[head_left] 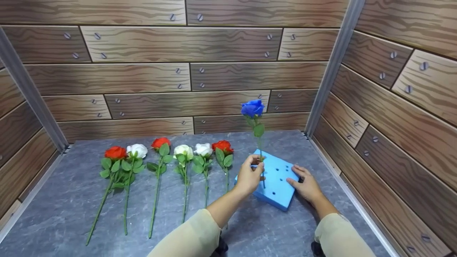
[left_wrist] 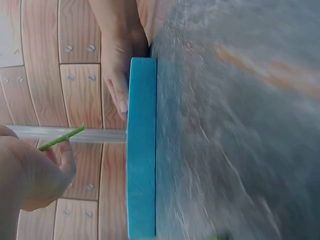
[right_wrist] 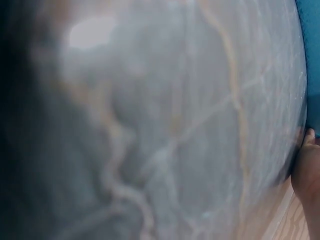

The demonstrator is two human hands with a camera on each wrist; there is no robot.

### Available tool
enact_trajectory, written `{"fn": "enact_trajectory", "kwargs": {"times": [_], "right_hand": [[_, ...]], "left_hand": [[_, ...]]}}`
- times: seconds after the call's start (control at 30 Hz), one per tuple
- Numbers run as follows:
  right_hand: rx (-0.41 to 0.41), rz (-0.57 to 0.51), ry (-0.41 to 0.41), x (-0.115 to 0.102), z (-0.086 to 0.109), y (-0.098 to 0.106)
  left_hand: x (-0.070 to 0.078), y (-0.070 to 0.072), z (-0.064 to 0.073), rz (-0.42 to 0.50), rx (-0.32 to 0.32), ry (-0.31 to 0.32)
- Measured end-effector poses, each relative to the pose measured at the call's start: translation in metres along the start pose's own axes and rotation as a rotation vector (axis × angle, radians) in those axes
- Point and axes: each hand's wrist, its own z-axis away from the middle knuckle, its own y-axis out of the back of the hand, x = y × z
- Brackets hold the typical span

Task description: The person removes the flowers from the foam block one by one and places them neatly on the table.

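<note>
My left hand (head_left: 251,175) pinches the thin green stem of a blue rose (head_left: 252,108), which stands upright with its bloom on top. Below it lies a light blue block (head_left: 273,198) with several round holes in its upper face. In the left wrist view, the cut end of the stem (left_wrist: 62,138) pokes out past the fingers and is apart from the block's top. At the block's right side, my right hand (head_left: 307,185) holds the edge, thumb on the upper face and fingers by the far right corner.
Left of the block, several roses lie in a row on the grey marbled table (head_left: 60,200): red (head_left: 115,152), white (head_left: 137,150) and cream (head_left: 183,151) ones, stems toward me. Wood-patterned walls (head_left: 150,76) enclose the table at the back and both sides.
</note>
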Motion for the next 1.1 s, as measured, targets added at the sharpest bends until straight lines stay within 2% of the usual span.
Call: {"fn": "enact_trajectory", "kwargs": {"times": [0.3, 0.47, 0.67, 0.97, 1.1], "right_hand": [[-0.023, 0.007, -0.019, 0.003, 0.003, 0.004], [-0.021, 0.004, -0.022, 0.004, 0.002, 0.001], [-0.028, 0.002, -0.026, 0.003, 0.001, 0.001], [-0.022, -0.015, -0.018, 0.001, -0.004, 0.000], [-0.022, -0.005, -0.015, 0.000, -0.003, 0.001]], "left_hand": [[-0.001, 0.020, 0.018, -0.045, 0.019, 0.001], [0.002, 0.028, 0.028, -0.109, 0.025, -0.029], [0.002, 0.040, 0.035, -0.142, 0.019, -0.043], [0.008, 0.064, 0.041, -0.340, 0.127, -0.082], [0.011, 0.073, 0.046, -0.398, 0.144, -0.074]]}}
